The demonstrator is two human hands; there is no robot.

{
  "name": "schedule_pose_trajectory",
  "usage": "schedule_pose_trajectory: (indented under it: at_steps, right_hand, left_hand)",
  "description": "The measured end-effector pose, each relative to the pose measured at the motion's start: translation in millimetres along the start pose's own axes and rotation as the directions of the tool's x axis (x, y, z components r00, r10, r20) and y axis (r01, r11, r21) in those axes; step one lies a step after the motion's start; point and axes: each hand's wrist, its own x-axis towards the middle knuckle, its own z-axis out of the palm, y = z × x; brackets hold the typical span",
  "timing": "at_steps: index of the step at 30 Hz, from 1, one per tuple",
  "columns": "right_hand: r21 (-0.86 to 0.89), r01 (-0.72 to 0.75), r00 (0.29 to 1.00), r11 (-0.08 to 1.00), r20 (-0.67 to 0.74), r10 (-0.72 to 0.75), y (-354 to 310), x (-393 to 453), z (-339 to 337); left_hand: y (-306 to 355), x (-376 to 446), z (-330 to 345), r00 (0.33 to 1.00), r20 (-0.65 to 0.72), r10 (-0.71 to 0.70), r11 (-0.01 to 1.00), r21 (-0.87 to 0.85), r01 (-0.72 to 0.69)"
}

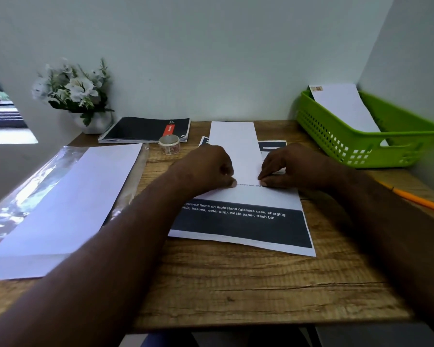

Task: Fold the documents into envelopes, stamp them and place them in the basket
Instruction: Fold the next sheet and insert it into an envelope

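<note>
From your head camera, your left hand (pixel 206 169) and right hand (pixel 290 166) sit side by side on the wood-grain desk (pixel 236 284), fingers curled, each pinching a near corner of the long white envelope (pixel 236 149) that lies lengthwise away from you. The envelope rests on top of the document (pixel 243 221), a flat printed sheet with a dark band and white lettering, its near edge slightly askew on the desk; more printed paper (pixel 272 146) peeks out from under the envelope's far end. Your forearms cross the near half of the desk and hide part of the document's left edge. To your left lies a stack of smooth white envelopes (pixel 65 204) on a glossy, crinkled clear wrapper (pixel 23 194). Just beyond your left hand stands a small round roll of stamps (pixel 169 144), and behind it a dark spiral notebook (pixel 145 130) with an orange strip. A white pot of pale flowers (pixel 73 91) stands in the far left corner against the wall. At the far right, the green perforated plastic basket (pixel 361 136) holds one stamped envelope (pixel 343 106) leaning against its back rim. An orange pencil (pixel 416 200) lies at the desk's right edge.
</note>
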Motion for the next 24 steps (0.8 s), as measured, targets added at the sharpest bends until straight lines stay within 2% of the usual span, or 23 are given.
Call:
schedule_pose_trajectory:
  at_steps: [6, 10, 15, 18, 20, 22, 24]
  right_hand:
    - [-0.131, 0.026, 0.998, 0.991, 0.052, -0.019, -4.4, 3.1, -0.3]
    - [-0.120, -0.015, 0.998, 0.993, 0.054, 0.022, -6.3, 2.7, -1.9]
    - [-0.175, -0.014, 1.000, 0.984, 0.017, 0.017, -6.2, 2.5, 2.2]
    - [-0.274, 0.039, 0.981, 0.961, -0.171, -0.089, -11.9, 3.0, 8.4]
    - [-0.319, 0.092, 0.912, 0.943, -0.353, -0.208, -16.3, 5.4, 11.7]
    - [-0.297, 0.122, 0.836, 0.947, -0.483, -0.259, -19.2, 7.9, 12.3]
    - [-0.167, 0.115, 0.753, 0.979, -0.628, -0.195, -20.9, 7.1, 8.5]
  left_hand:
    - [1.8, 1.3, 1.7, 0.999, -0.005, 0.038, 0.999, 0.007, -0.038]
    - [5.2, 1.6, -1.0, 0.997, 0.014, 0.072, 0.996, 0.060, -0.072]
    - [4.4, -0.2, -1.1, 0.992, -0.055, 0.112, 0.991, 0.075, -0.108]
    - [2.2, 0.7, 2.7, 0.986, -0.096, 0.139, 0.990, 0.044, -0.135]
    - [4.1, 3.2, 8.1, 0.975, -0.135, 0.174, 0.984, 0.048, -0.169]
    - [6.2, 4.9, 9.6, 0.946, -0.251, 0.204, 0.979, 0.037, -0.201]
    - [5.3, 5.2, 6.3, 0.854, -0.460, 0.241, 0.960, -0.018, -0.280]
